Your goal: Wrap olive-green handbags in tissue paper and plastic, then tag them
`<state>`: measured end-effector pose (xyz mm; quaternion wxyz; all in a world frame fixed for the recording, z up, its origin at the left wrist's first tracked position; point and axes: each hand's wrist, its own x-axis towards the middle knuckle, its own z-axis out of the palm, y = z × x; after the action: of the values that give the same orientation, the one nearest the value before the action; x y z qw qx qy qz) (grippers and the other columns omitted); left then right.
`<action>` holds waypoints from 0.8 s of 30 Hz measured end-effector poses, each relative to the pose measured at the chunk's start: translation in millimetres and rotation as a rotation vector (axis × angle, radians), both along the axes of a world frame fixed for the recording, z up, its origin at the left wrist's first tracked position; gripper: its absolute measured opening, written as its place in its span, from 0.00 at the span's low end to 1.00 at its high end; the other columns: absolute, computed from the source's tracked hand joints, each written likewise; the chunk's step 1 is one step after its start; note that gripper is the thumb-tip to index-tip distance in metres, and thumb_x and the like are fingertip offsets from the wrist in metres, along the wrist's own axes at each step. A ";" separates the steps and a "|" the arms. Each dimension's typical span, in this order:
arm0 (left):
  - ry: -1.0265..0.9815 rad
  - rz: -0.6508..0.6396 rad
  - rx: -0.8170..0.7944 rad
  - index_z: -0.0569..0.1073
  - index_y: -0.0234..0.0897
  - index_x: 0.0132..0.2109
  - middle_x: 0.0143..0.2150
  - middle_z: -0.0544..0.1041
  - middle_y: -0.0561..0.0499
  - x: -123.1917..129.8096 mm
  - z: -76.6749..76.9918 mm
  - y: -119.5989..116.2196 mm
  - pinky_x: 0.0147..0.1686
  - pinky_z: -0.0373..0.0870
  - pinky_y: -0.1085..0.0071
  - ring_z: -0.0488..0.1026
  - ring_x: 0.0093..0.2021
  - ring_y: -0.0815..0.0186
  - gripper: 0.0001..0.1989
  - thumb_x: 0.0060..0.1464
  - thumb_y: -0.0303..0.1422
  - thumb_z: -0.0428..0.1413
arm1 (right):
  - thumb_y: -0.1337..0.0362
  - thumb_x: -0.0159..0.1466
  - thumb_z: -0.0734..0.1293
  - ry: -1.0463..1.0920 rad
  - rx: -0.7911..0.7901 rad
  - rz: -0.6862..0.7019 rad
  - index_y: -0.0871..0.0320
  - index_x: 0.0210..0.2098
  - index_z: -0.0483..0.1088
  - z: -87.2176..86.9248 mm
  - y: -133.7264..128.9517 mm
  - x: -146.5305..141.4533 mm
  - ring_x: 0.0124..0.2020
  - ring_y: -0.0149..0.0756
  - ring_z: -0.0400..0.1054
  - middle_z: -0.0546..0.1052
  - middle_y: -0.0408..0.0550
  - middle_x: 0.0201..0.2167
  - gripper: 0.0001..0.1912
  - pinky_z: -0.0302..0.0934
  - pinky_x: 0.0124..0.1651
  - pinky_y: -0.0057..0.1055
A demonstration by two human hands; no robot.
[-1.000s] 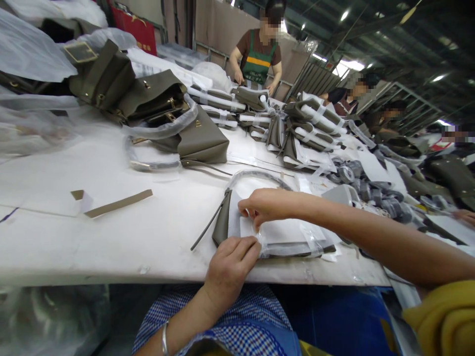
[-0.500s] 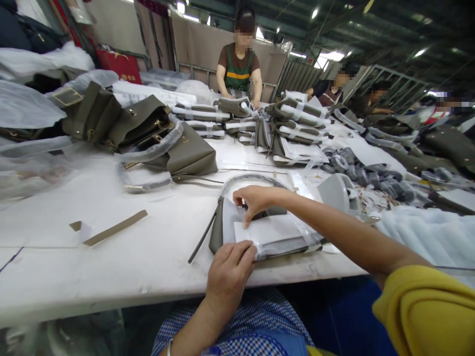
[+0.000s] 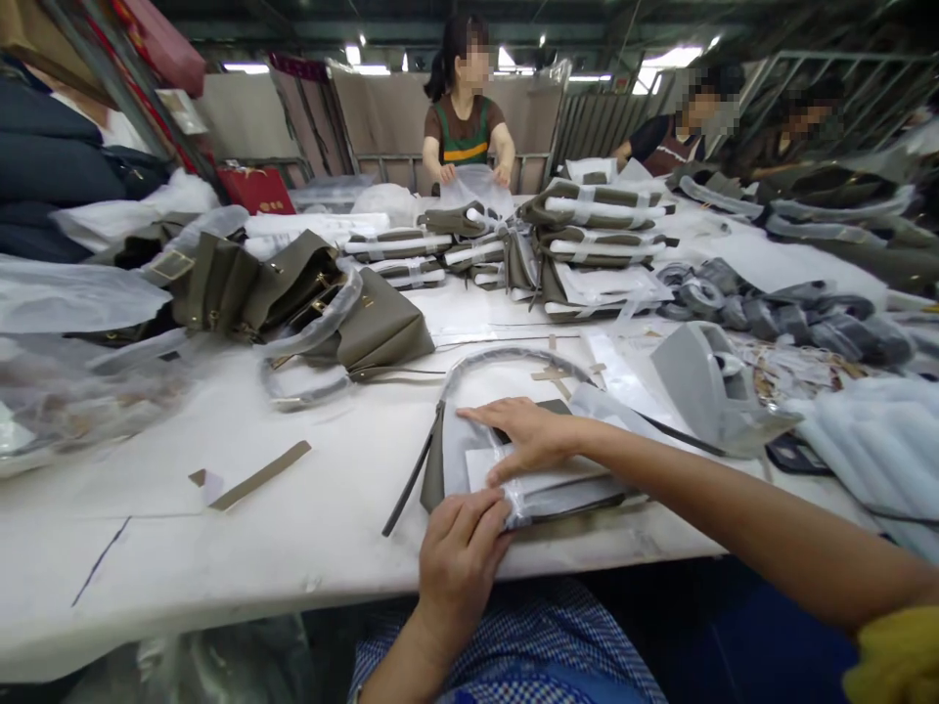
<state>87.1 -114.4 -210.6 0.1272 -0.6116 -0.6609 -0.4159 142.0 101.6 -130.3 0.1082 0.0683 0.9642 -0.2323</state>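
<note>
An olive handbag lies near the table's front edge, its wrapped handle arching toward the back. White padding and clear tape cover its upper face. My left hand grips the bag's near edge by the tape, fingers bent together and thumb hidden. Over the bag rests my right hand, fingers stretched out and thumb apart, touching the padding. A dark strap hangs off the bag's left side.
Olive bags stand at the back left. Stacked wrapped bags lie in front of a person across the table. Grey tape rolls, a tape dispenser and pale foam lie right. A brown strip lies left.
My right hand has flattened and spread its fingers over the bag. My left hand stays at the near edge. The person across now holds up a clear sheet. The view has shifted.
</note>
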 end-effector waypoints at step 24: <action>-0.865 0.288 -0.447 0.70 0.42 0.61 0.62 0.72 0.42 -104.6 38.4 47.7 0.60 0.66 0.51 0.68 0.62 0.51 0.30 0.61 0.54 0.48 | 0.43 0.65 0.60 0.176 -0.120 -1.054 0.51 0.69 0.57 -10.8 6.2 186.4 0.63 0.54 0.64 0.67 0.54 0.64 0.37 0.58 0.64 0.52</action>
<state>-17.5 -66.7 -172.2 -0.2364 -0.2983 -0.8035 -0.4577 328.4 107.8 -141.1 -0.1005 0.5172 0.7896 -0.3146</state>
